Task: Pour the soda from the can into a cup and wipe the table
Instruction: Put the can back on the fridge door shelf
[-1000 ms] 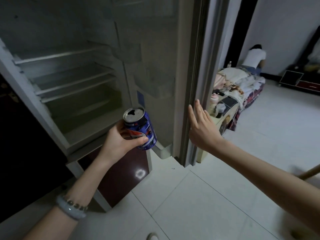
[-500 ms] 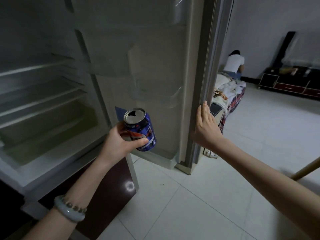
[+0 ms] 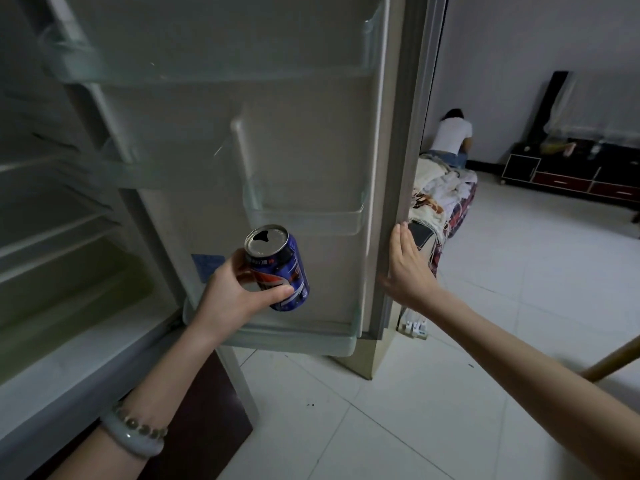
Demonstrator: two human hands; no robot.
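White floor tiles (image 3: 398,427) stretch from the foot of an open refrigerator (image 3: 52,271) toward a low dark cabinet (image 3: 571,178) against the far wall, leaving broad walking room on the right. A person's left hand (image 3: 235,296), wrist ringed by a pale bangle and a beaded bracelet (image 3: 135,434), grips an opened blue soda can (image 3: 280,268), fingers and thumb curled round its lower half. The can leans slightly, its top toward the camera, held in the air in front of the refrigerator door (image 3: 277,150) and its lower shelves. The right hand (image 3: 408,268) lies flat, fingers straight and together, against the door's outer edge. The door stands wide, its bottom corner jutting over the tiles, while a dark red lower door (image 3: 207,427) sits beneath the left forearm. Just behind the door's edge are a white power strip (image 3: 414,327) on the floor and heaped bedding (image 3: 440,192); beyond it a person in a white shirt (image 3: 450,136) crouches by the wall. A wooden pole (image 3: 613,362) enters at the right.
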